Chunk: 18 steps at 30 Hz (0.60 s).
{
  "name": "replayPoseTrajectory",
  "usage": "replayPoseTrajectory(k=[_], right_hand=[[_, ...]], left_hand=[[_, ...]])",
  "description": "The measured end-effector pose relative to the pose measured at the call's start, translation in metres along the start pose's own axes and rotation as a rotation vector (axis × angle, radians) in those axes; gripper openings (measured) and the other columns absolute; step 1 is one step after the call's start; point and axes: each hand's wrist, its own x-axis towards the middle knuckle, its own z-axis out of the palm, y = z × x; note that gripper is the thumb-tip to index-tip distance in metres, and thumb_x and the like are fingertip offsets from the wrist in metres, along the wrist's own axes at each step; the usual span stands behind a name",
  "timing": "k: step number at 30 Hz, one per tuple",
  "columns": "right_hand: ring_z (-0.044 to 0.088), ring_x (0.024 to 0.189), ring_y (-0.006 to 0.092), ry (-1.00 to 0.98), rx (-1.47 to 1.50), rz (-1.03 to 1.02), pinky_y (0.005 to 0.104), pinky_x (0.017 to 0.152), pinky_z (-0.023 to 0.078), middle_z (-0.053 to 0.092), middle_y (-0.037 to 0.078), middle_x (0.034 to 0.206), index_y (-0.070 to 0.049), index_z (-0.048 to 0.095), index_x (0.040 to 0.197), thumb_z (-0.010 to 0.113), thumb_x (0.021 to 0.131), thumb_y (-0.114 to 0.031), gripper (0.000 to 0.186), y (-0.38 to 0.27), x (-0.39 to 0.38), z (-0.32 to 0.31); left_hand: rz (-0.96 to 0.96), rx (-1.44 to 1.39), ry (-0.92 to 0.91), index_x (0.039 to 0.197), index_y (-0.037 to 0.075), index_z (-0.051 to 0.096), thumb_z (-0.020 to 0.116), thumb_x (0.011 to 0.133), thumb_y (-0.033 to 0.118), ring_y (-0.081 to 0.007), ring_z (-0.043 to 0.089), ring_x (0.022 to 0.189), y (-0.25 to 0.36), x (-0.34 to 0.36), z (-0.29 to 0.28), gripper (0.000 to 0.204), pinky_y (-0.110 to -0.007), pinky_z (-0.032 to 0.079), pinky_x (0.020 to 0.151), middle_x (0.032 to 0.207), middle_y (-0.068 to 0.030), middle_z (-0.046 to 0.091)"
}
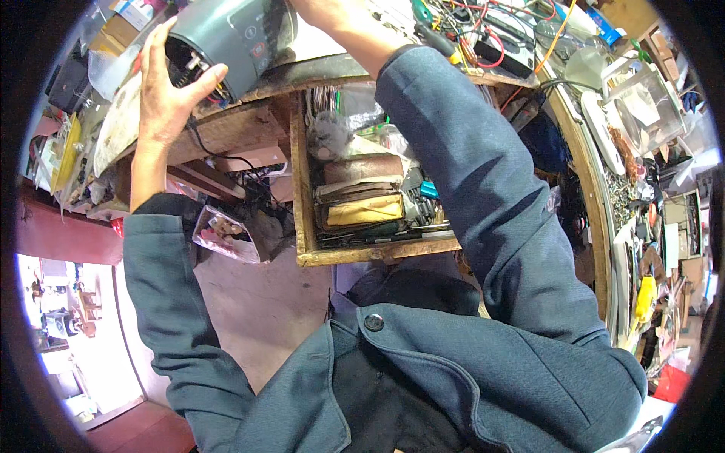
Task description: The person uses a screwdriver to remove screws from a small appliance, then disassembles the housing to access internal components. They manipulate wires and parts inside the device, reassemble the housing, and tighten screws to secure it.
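In the head view, the open wooden drawer point(303, 249) is in the middle, and I take it as the landmark. The grey casing point(234, 53) of some appliance lies beyond the drawer and to its left, on the worn bench point(321, 69); it is tilted, and its dark open end faces left, with wires showing inside. The left hand point(162, 98), beyond the drawer's left corner, is at this open end: its grip is spread wide, the fingers on the rim and the thumb across the lower part of the opening, and so it has hold of the casing. The right hand point(321, 11), straight beyond the drawer, is cut by the upper edge of the picture, therefore I cannot tell how far its grip is open or what it holds. Inside the drawer there are a brown bundle point(366, 167), a yellow packet point(365, 210) just nearer than it, and a small blue object point(429, 189) to their right. Beyond the drawer, to its right, loose coloured wires point(483, 30) lie in a tangle. Well to the right of the drawer is a clear plastic box point(646, 106), and nearer than this box, a yellow tool point(644, 300). Left of the drawer, lower than the bench top, an open carton point(226, 235) contains small pieces.
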Motion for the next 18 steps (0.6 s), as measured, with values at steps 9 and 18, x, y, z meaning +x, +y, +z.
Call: replayPoseTrajectory(k=[9, 18], right_hand=[[0.074, 0.080, 0.0300, 0.125, -0.030, -0.068, 0.0403, 0.077, 0.057, 0.076, 0.014, 0.084, -0.009, 0.078, 0.089, 0.070, 0.081, -0.015, 0.013, 0.010, -0.003, 0.014], [0.073, 0.075, 0.0170, 0.134, -0.067, 0.028, 0.0315, 0.076, 0.057, 0.078, 0.007, 0.082, -0.010, 0.081, 0.092, 0.083, 0.076, -0.020, 0.019, 0.014, -0.013, 0.023]], left_hand=[[0.014, 0.025, -0.022, 0.151, 0.008, 0.044, 0.091, 0.072, 0.038, -0.0335, 0.048, 0.137, -0.004, 0.001, -0.003, 0.096, -0.044, 0.037, 0.116, 0.147, -0.0184, 0.048], [-0.055, -0.059, -0.167, 0.156, 0.012, 0.039, 0.088, 0.066, 0.025, -0.0328, 0.040, 0.146, -0.004, 0.011, -0.019, 0.104, -0.044, 0.030, 0.122, 0.154, -0.0169, 0.044]])
